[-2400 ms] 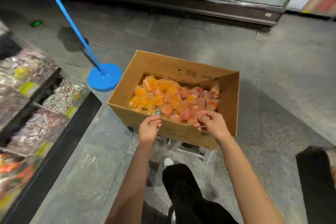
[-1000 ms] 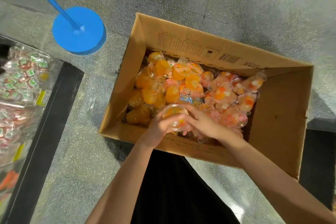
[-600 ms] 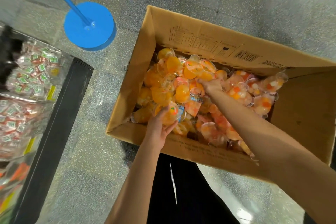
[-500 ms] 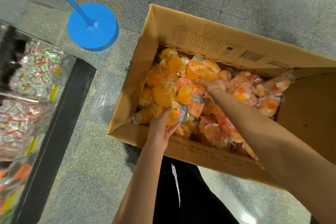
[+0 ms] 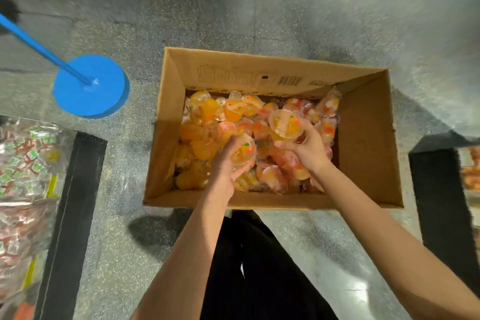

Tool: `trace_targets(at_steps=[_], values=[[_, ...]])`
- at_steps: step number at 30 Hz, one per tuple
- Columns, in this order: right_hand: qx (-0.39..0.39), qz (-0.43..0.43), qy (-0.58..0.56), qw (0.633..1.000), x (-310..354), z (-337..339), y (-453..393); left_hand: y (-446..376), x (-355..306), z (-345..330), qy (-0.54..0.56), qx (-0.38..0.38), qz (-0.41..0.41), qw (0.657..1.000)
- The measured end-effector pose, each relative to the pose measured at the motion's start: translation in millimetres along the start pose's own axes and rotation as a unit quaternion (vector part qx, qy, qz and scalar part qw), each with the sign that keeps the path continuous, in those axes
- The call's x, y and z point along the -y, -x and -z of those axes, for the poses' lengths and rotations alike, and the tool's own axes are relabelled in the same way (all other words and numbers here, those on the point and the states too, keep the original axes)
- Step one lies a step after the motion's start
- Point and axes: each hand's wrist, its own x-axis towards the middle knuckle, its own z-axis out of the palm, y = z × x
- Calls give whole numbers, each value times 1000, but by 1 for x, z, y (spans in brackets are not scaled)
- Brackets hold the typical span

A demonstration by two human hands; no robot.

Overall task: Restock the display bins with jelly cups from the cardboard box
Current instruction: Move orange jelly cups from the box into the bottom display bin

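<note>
An open cardboard box [image 5: 363,138] stands on the floor in front of me, filled with several clear jelly cups [image 5: 202,127] in orange and pink. My left hand [image 5: 228,163] is inside the box near its front and grips an orange jelly cup [image 5: 242,152]. My right hand [image 5: 306,145] is in the middle of the box and holds another orange jelly cup [image 5: 285,125] lifted above the pile. A display bin [image 5: 26,163] with small wrapped sweets lies at the left edge.
A blue round stand base [image 5: 91,86] with a slanted blue pole [image 5: 33,44] sits on the grey floor left of the box. A black shelf edge [image 5: 75,215] borders the left bins. Another black-edged bin [image 5: 441,202] shows at the right. My dark trousers [image 5: 259,267] are below.
My right hand has drawn back from the far side of the box and now holds a cup lifted off the pile. My left hand still grips its cup.
</note>
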Motion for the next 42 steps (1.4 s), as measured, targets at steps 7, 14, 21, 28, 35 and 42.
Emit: trace_targets(at_steps=[7,14,21,28,35,42], values=[[-158,70,-18,985,17,86,98,52,3,-87,-94,169,15,981],[-317,14,-83,945,-11,169,202,115,79,-166,-273,380,37,883],[-468,-29,-115,876,-87,246,319,190,205,-231,-417,520,30,745],[-523,-71,-129,839,-187,327,451,283,367,-279,-444,538,115,707],[-580,-91,-179,790,-273,404,558,361,515,-319,-451,547,169,684],[-618,-134,-186,752,-351,472,612,396,637,-370,-475,558,184,655]])
